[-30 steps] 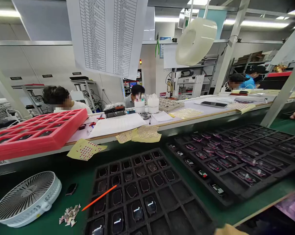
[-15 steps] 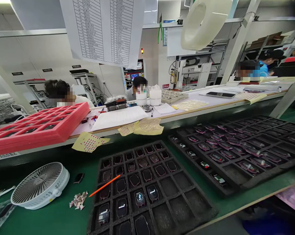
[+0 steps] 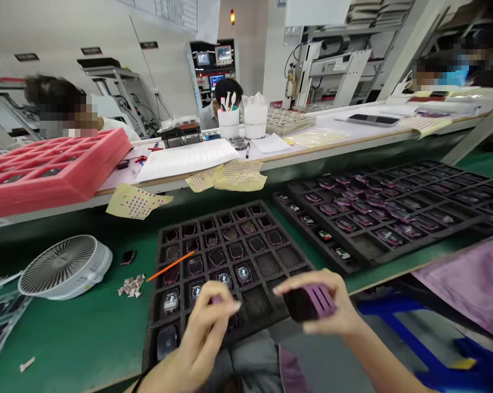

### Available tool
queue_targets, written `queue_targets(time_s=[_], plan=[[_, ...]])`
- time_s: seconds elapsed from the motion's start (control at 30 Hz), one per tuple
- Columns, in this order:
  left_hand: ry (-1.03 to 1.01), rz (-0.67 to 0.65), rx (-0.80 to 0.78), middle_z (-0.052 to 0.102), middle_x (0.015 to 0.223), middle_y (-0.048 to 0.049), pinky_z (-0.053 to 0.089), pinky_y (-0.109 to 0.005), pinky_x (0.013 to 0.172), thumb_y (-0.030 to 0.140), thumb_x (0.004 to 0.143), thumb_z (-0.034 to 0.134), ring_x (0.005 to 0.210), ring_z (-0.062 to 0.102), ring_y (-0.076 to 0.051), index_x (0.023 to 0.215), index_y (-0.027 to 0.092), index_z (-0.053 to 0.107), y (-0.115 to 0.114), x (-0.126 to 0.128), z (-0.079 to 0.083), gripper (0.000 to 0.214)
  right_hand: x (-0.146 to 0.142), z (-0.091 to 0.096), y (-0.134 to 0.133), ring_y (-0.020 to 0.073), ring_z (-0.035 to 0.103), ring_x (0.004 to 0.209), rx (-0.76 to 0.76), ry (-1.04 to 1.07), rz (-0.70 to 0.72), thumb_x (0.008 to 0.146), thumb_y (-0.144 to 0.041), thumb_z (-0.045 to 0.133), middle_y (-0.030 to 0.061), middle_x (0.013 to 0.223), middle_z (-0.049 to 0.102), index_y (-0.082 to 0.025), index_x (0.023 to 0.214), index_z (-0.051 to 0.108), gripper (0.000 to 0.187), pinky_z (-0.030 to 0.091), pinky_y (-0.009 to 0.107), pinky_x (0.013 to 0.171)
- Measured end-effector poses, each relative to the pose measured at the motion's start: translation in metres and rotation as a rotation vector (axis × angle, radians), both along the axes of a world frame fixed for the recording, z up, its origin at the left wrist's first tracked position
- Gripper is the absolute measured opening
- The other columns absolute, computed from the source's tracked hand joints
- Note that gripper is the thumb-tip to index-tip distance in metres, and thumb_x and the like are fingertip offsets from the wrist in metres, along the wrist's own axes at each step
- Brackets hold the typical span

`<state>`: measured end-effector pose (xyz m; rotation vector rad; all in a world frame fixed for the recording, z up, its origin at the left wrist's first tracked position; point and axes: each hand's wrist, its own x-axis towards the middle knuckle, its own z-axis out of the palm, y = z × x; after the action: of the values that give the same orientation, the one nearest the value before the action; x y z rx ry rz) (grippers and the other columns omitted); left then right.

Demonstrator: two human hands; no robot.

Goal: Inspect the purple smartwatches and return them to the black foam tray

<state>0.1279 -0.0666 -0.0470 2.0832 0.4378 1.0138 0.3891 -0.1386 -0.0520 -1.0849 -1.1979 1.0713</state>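
Clearly, the right hand [image 3: 332, 305] is the nearer one to the purple-sided smartwatch [image 3: 310, 303], which sits inside its grasp: the thumb bears on the lower edge and the fingers reach over the upper edge, spread only as wide as the piece between them. Its longer side seems to run across the view, the dark face toward the left and the purple end tucked into the palm. The left hand [image 3: 203, 333] stands apart to the left, fingers curled with thumb and forefinger drawn close; a sliver of purple shows among them, but I cannot tell whether they grip anything. Held up off the bench, the watch is by the near right edge of the black foam tray [image 3: 257, 303]. It looks compact and blocky, with a glossy black, unlit face and a matte-looking purple part crossed by dark parallel slots. Further left in that tray, another smartwatch [image 3: 244, 273] shows a lit dial.
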Motion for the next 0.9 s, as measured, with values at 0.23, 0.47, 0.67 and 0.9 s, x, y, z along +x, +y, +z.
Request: queue_targets(time_s=[0.23,0.47,0.67,0.9], plan=[[0.212,-0.016,-0.446,0.053,0.093,-0.0034,0.048,-0.029,0.077,0.014,0.088,0.04,0.08,0.052,-0.014,0.116,0.022,0.058,0.037,0.071,-0.036,0.034,0.005,-0.039,0.047,0.0305,0.07,0.092,-0.083,0.021,-0.2,0.054,-0.028,0.087,0.01,0.093,0.075,-0.018,0.092,0.071,0.042,0.055,0.044,0.086],[0.42,-0.046,-0.478,0.06,0.116,-0.0071,0.044,-0.038,0.098,0.005,0.063,0.064,0.107,0.057,-0.023,0.117,0.018,0.059,0.067,0.113,-0.057,0.056,0.032,-0.063,0.055,0.0302,0.071,0.089,-0.261,0.13,-0.226,0.053,-0.034,0.088,0.011,0.09,0.075,-0.014,0.091,0.071,0.046,0.052,0.048,0.092],[0.445,-0.051,-0.157,0.058,0.12,-0.0126,0.039,-0.048,0.105,0.007,0.068,0.064,0.116,0.051,-0.028,0.123,0.016,0.054,0.068,0.131,-0.064,0.057,0.042,-0.063,0.057,0.0244,0.071,0.085,-0.324,0.325,-0.173,0.06,-0.034,0.086,0.0079,0.083,0.073,-0.013,0.093,0.069,0.043,0.055,0.043,0.089],[0.352,-0.178,0.052,0.046,0.141,-0.0132,0.035,-0.045,0.11,0.033,0.076,0.073,0.131,0.042,-0.027,0.138,0.022,0.041,0.067,0.132,-0.04,0.07,0.044,-0.054,0.054,0.0209,0.071,0.077,-0.382,0.425,0.012,0.074,-0.036,0.076,0.0079,0.08,0.072,-0.013,0.095,0.068,0.032,0.059,0.034,0.076]])
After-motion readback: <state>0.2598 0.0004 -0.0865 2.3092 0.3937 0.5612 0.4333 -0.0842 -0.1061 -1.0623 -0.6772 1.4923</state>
